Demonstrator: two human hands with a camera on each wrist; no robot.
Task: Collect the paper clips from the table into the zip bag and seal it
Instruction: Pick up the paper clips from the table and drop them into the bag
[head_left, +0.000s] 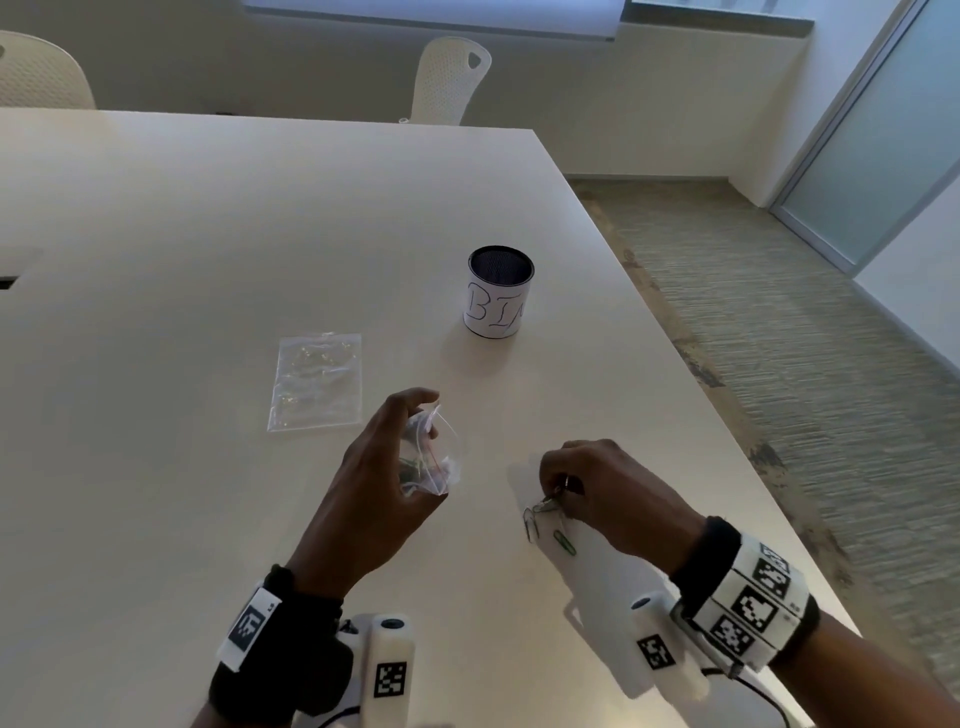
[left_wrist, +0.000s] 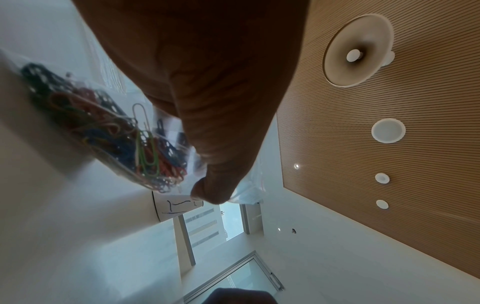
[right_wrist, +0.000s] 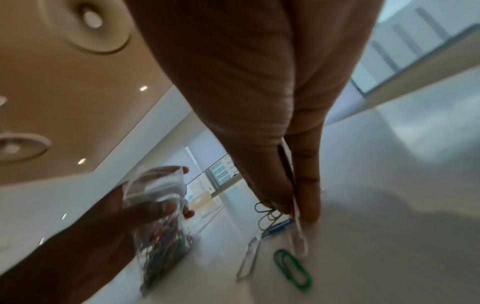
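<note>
So my left hand (head_left: 387, 467) has the zip bag (head_left: 434, 457) up off the table (head_left: 208, 260), fingers curled round the top of it, pinching the mouth so it stays gaping toward my other hand. That's the whole point of holding it tilted like that: the clips already inside (left_wrist: 109, 131) sag into the bottom corner and don't spill, and the opening sits near the pile I'm working on.

My right hand (head_left: 597, 483) is down on the table, grip pressed together, fingertips (right_wrist: 309, 207) pinching a small bunch of paper clips (right_wrist: 270, 216) at once instead of one by one. Saves trips. A green clip (head_left: 565, 543) and a silver one (head_left: 531, 522) are lying loose just beside my fingers, so I'd guess at least one more grab after this.

There's a second flat bag (head_left: 317, 382) further out on the table, and a can marked BIN (head_left: 498, 293) beyond it, both well apart from what I'm doing.

Bag looks pretty full already, so I reckon I'm near the end of collecting. Sealing hasn't started, the mouth is open.
</note>
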